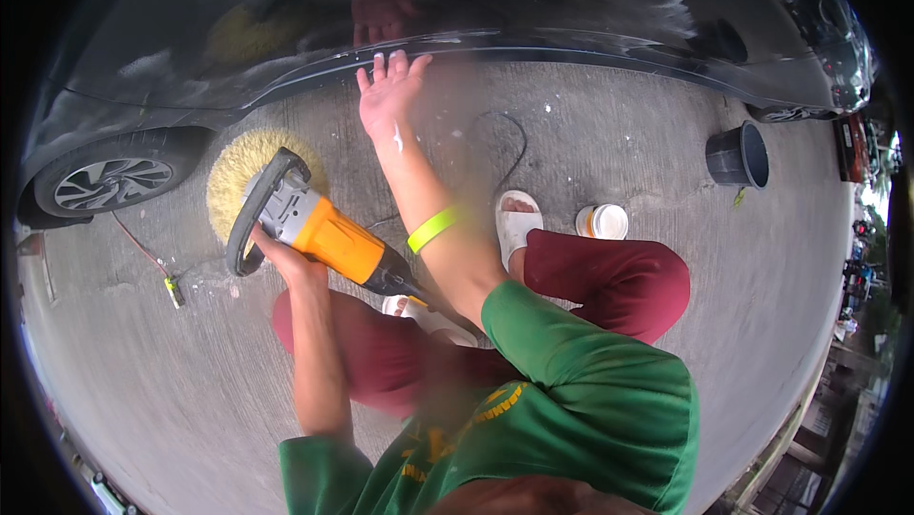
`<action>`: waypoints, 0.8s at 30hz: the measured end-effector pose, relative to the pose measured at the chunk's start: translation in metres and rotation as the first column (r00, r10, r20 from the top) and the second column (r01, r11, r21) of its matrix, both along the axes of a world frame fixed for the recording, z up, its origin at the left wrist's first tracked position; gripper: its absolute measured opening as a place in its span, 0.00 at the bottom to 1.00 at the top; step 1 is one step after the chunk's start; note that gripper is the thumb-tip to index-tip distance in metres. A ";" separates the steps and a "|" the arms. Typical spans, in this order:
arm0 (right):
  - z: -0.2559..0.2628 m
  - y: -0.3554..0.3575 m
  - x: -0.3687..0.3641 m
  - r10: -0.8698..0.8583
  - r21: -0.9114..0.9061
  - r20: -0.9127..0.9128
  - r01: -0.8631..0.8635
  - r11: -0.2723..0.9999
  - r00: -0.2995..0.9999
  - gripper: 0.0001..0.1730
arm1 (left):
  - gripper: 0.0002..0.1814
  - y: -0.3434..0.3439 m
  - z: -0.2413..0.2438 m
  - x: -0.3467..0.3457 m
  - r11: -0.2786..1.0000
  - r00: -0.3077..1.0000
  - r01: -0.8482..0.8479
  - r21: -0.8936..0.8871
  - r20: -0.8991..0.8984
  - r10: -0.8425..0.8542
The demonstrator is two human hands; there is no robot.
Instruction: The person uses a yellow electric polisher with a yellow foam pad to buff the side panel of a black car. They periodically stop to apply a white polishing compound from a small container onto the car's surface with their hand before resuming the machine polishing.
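Observation:
My left hand (289, 258) grips an orange and grey rotary polisher (339, 240) near its black D-shaped handle (258, 219). A fluffy yellowish wool pad (225, 179) covers the polisher's head, facing away from me. My right hand (391, 90) is held out palm up, fingers spread, with nothing in it. White paste shows on its fingertips and on the wrist. Those fingertips are at the lower edge of a dark car's side (514, 1); whether they touch it, I cannot tell. White smears mark the car's lower edge and its panels, which reflect the hand and the pad.
The car's wheel (114, 183) is at left, near a thin cord with a yellow-green end (173, 292). A dark cable (520, 140) curves over the concrete ground (628, 122). Right of my slippered foot (515, 219) stands a white-lidded tub (608, 221); a black bucket (735, 154) is farther right.

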State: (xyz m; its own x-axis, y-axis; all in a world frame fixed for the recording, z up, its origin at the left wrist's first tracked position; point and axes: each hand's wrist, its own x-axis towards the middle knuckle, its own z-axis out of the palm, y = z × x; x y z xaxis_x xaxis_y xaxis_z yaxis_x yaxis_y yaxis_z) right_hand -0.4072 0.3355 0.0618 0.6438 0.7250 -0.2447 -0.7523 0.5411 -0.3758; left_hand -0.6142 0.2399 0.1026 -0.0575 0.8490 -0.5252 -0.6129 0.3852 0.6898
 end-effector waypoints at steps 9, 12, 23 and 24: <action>-0.005 -0.032 0.085 0.179 0.182 -0.149 -0.151 0.972 0.973 0.61 | 0.31 -0.001 0.005 0.004 1.000 0.999 -0.024 0.014 0.033 0.024; 0.018 -0.079 0.142 -0.204 -0.021 0.200 0.212 0.977 0.958 0.54 | 0.31 -0.002 0.009 0.002 1.000 0.999 -0.005 -0.012 0.031 0.006; -0.015 0.008 0.006 0.197 -0.036 -0.026 -0.198 0.979 0.980 0.58 | 0.33 -0.005 0.022 0.010 0.990 0.991 -0.128 -0.059 -0.033 0.126; -0.015 0.024 -0.008 0.232 -0.031 -0.112 -0.237 0.971 0.966 0.55 | 0.33 -0.006 0.024 0.010 0.988 0.988 -0.147 -0.050 -0.051 0.144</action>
